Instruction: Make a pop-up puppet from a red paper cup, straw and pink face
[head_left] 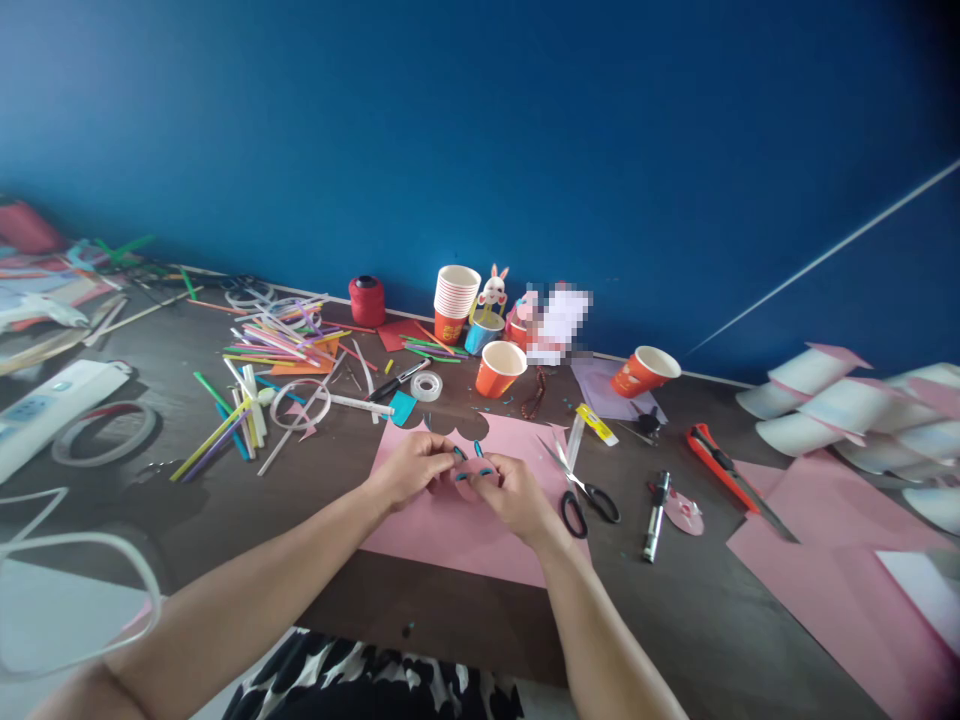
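Over a pink sheet (450, 545) with scalloped cut-outs along its far edge, both hands hold a small pink paper piece (474, 486) with blue marks or strips on it. My left hand (415, 468) pinches its left side, fingers closed. On the right side, my right hand (517, 497) grips the piece between thumb and fingers. Black-handled scissors (581, 488) lie open just right of my right hand, partly on the sheet. The fingers hide part of the small piece.
Paper cups (500, 370), a tape roll (426, 386) and a red thread spool (367, 302) stand beyond the sheet. Coloured sticks (281, 335) and a power strip (56, 410) lie left. A red cutter (724, 468), a marker (655, 517) and pink paper (832, 510) are right.
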